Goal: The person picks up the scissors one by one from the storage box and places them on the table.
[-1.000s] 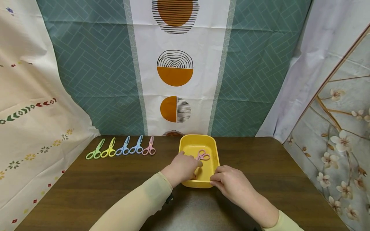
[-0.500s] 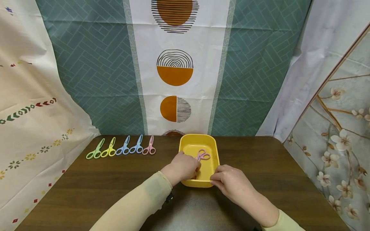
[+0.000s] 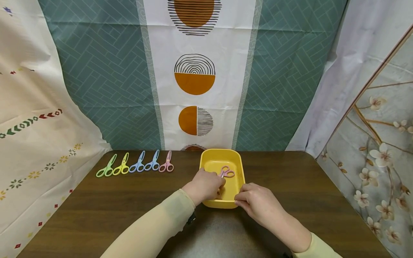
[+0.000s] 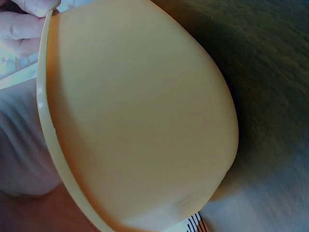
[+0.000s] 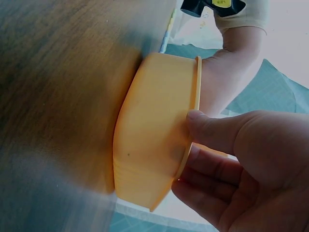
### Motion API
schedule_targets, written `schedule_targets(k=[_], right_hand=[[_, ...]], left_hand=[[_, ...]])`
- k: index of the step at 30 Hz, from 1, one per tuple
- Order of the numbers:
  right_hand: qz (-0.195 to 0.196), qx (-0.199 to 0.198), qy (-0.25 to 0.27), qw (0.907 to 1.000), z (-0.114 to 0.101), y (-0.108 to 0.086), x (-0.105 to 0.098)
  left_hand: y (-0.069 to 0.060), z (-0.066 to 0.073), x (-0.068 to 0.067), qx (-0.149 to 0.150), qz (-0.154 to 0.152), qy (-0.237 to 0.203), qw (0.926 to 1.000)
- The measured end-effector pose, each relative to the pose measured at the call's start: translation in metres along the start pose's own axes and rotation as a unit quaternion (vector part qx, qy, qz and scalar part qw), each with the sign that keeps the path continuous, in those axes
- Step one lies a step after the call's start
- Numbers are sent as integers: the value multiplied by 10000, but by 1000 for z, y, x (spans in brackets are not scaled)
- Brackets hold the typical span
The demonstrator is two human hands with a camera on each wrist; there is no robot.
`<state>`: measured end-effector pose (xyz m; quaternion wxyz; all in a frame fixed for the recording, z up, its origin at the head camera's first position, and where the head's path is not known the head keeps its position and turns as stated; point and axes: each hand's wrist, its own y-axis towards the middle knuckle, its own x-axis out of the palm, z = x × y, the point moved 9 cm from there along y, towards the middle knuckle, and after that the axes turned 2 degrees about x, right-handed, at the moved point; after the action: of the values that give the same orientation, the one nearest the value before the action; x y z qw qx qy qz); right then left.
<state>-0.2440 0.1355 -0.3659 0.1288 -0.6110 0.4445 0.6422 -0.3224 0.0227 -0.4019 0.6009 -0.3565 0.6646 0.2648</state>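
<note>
A yellow plastic box [image 3: 221, 205] stands on the table. Inside it lies a pair of pink scissors [image 3: 228, 173], its handle loops toward the far right. My left hand [image 3: 206, 184] reaches over the left rim into the box, its fingers at the blades. The hand covers most of the blades, and whether it grips them is hidden. At the near right corner, my right hand [image 3: 256, 200] pinches the rim. In the right wrist view, the thumb [image 5: 207, 130] lies on the outside of the box wall and the fingers curl over the rim.
At the back left of the brown table [image 3: 145, 200] lies a row of scissors: green [image 3: 107, 166], yellow [image 3: 121, 165], two blue, one of them blue [image 3: 137, 163], and pink [image 3: 166, 163]. Patterned cloths [image 3: 193, 82] hang behind and beside the table.
The left fingers have shifted slightly inside the box beside the pink scissors. The right hand keeps its hold on the rim, and the box and scissors stay nearly in place.
</note>
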Motion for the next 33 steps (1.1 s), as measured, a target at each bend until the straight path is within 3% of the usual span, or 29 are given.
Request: schedule_targets(k=[6, 12, 21, 33], right_hand=[[-35, 33, 44, 10000, 0, 0, 0], [-8, -6, -1, 10000, -1, 0, 1], [46, -57, -38, 10000, -2, -1, 0], [89, -60, -57, 9999, -2, -1, 0]], left_hand=[[1, 0, 2, -15, -68, 75, 9999], [2, 1, 3, 11, 63, 157, 9999], [0, 1, 2, -117, 120, -239, 9996], [-1, 0, 1, -211, 393, -191, 9988]])
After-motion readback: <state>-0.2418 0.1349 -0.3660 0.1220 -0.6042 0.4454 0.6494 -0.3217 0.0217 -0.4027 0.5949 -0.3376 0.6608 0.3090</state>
